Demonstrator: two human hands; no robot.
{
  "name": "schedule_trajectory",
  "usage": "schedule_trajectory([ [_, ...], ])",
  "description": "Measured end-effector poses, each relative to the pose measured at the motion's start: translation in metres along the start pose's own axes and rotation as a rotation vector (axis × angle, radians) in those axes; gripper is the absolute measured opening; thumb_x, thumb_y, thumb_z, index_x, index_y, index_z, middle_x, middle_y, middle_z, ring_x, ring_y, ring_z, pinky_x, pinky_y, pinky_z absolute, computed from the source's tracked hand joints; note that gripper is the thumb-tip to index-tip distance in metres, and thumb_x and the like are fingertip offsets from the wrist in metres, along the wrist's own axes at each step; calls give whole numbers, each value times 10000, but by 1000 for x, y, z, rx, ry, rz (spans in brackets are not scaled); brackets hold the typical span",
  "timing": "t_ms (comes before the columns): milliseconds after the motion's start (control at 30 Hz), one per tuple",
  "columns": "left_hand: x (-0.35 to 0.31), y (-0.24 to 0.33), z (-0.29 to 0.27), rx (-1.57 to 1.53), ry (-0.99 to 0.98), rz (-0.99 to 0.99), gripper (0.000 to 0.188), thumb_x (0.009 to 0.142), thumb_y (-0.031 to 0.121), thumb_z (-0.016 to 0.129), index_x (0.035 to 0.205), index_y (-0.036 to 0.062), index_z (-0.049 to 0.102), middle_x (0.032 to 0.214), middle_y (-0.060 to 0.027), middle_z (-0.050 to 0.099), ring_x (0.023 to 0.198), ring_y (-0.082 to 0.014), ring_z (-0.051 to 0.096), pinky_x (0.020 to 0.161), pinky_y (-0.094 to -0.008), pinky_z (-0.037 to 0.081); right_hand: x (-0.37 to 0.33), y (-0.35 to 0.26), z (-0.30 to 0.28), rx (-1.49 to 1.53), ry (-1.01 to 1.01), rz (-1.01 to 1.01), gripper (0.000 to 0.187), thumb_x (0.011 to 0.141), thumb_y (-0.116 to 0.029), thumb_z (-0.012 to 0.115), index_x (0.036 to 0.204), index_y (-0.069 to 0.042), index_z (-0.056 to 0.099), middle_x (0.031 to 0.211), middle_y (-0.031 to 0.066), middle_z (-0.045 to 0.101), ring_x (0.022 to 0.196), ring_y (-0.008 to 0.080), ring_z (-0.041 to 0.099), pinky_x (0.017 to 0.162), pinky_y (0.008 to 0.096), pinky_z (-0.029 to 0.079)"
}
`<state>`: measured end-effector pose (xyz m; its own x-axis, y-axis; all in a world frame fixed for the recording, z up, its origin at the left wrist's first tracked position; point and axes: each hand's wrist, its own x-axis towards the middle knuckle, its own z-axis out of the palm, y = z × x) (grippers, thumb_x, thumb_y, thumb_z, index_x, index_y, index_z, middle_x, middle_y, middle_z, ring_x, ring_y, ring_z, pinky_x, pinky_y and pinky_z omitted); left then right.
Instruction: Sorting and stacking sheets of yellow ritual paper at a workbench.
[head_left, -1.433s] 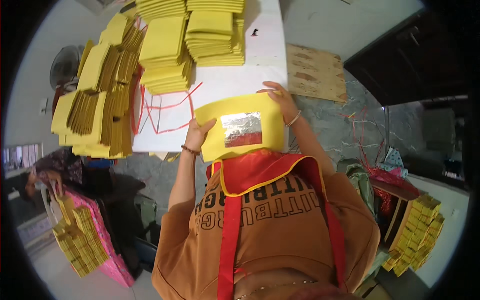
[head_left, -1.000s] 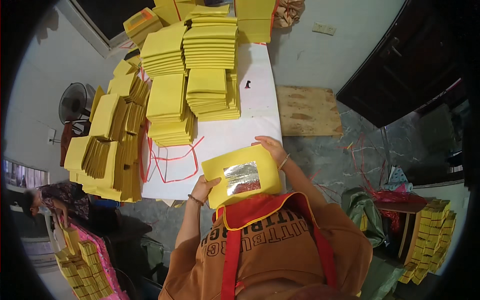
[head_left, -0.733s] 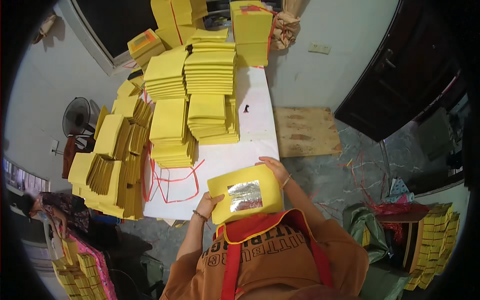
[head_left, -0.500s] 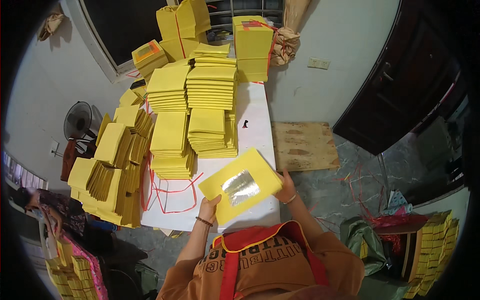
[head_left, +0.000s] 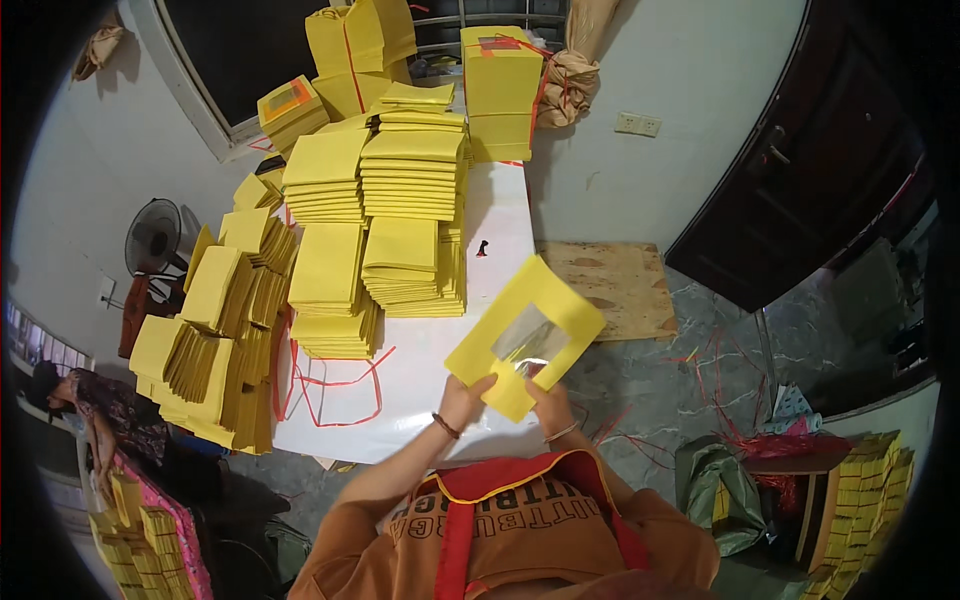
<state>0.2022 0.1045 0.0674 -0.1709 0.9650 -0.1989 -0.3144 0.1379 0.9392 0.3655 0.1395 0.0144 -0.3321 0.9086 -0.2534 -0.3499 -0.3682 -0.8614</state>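
Note:
A flat piece of yellow joss paper (head_left: 560, 308) with a silver foil patch (head_left: 528, 335) is held tilted over the table's right front edge. My left hand (head_left: 463, 402) pinches its lower left edge, thumb on top. At the lowest corner, my right hand (head_left: 549, 408) grips it with the thumb also on the face. Whether it is one sheet or a thin stack I cannot tell. Left of it, folded yellow paper piles (head_left: 412, 180) rise in rows on the white table (head_left: 420, 385).
More folded piles (head_left: 215, 290) stand along the table's left side. Tied yellow blocks (head_left: 500, 80) are at the back. Red string (head_left: 380, 395) lies on the tabletop. A wooden board (head_left: 610, 285) is on the right, and another person (head_left: 115, 420) is far left.
The paper has swung to a steeper slant and shifted right. My right hand has moved from its right edge down to the bottom corner, close to my left hand.

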Motion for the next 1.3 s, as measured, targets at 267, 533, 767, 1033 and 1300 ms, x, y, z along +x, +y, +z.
schedule_trajectory([
  [267,63,118,19,273,-313,-70,229,815,213,585,885,-4,563,732,-50,581,585,-95,540,510,-222,435,41,-94,-3,58,-225,-59,264,855,-95,472,1104,-7,471,1030,72,547,935,158,540,799,292,438],
  [533,240,268,76,-11,-193,274,136,809,101,552,896,12,498,664,-42,519,450,-110,445,387,-210,349,103,-23,-1,-747,-188,-292,422,848,-266,489,1222,-83,418,1200,98,475,1172,261,385,1000,357,251],
  [767,441,337,54,-366,-47,256,103,874,37,440,945,-8,381,697,-104,478,516,-162,451,445,-227,412,95,19,4,-1500,-130,-491,508,794,-431,498,1222,-163,446,1344,60,312,1275,267,212,966,610,90],
  [1033,572,340,42,-348,312,362,139,808,-87,391,943,-95,423,768,-224,531,468,-243,515,346,-284,404,97,-3,15,-1518,-153,-400,529,754,-479,528,1194,-188,479,1329,70,327,1258,278,243,942,628,106],
  [1300,589,339,45,-132,70,132,150,823,0,477,935,-100,460,775,-178,570,523,-228,557,445,-281,497,99,-2,14,-1508,-149,-332,538,727,-480,556,1178,-195,496,1319,72,345,1247,285,269,951,621,95],
])
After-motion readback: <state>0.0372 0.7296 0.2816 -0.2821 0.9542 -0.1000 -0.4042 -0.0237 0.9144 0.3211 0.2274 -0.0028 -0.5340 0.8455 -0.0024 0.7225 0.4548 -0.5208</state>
